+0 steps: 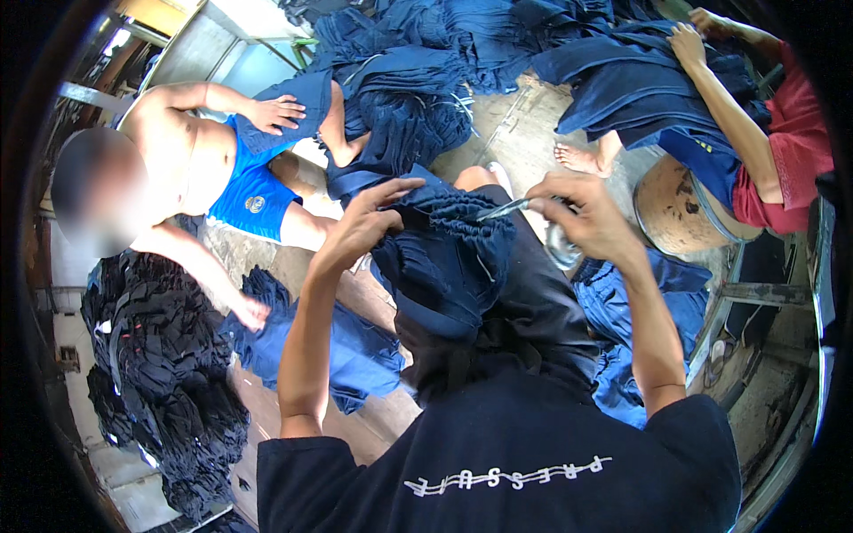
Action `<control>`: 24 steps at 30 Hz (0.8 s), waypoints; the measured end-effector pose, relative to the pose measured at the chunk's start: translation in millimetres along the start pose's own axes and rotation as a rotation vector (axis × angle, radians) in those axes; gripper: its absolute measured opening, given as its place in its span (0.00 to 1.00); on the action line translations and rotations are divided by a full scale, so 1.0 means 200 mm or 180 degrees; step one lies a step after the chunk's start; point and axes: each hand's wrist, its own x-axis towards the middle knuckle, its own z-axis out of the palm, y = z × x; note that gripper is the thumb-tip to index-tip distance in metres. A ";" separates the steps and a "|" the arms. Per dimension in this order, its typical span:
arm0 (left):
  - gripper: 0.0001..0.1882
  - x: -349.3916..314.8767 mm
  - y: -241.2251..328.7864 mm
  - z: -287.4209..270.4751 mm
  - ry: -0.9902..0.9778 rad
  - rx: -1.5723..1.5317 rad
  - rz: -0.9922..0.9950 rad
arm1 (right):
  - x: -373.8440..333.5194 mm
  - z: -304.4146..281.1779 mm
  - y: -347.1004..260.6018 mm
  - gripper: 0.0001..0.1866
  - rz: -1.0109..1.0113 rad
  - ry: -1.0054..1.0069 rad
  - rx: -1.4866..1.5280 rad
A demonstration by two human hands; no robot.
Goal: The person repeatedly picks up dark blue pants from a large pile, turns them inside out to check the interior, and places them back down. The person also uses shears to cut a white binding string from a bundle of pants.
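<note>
A navy garment with a gathered elastic waistband (444, 258) lies across my lap, bunched up. My left hand (369, 218) pinches its left edge near the waistband, fingers bent over the cloth. In my right hand (577, 213) is a pair of small metal scissors (508, 210), its pointed tips at the right end of the gathered waistband. A pale loose thread hangs near the tips. Whether the blades are parted is too small to tell.
A shirtless person in blue shorts (253, 204) sits at left, a person in red (795, 133) at right on a round drum (680, 213). Navy garments (409, 80) are heaped ahead, black ones (160, 373) at left. More blue cloth (657, 293) lies by my right arm.
</note>
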 end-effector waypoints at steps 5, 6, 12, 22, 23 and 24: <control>0.40 -0.09 -0.04 -0.15 0.0184 -0.0398 -0.0190 | 0.24 -0.21 -0.19 0.07 0.0821 0.0545 0.1153; 0.41 -0.10 -0.07 -0.17 0.0164 -0.0460 -0.0201 | 0.29 -0.20 -0.22 0.07 0.0302 0.0713 0.1168; 0.43 -0.10 -0.30 -0.30 0.0097 -0.1004 -0.0355 | 0.59 -0.55 -0.35 0.16 -0.0980 0.1641 0.2625; 0.40 -0.19 -0.71 -0.29 0.0486 -0.2368 -0.0943 | 1.33 -0.63 0.03 0.14 -0.1571 0.2027 0.2010; 0.40 -0.20 -0.72 -0.28 0.0481 -0.2439 -0.0933 | 1.36 -0.58 0.13 0.14 -0.1469 0.1946 0.1994; 0.40 -0.21 -0.73 -0.28 0.0468 -0.2506 -0.0924 | 1.37 -0.52 0.24 0.14 -0.1074 0.1815 0.1823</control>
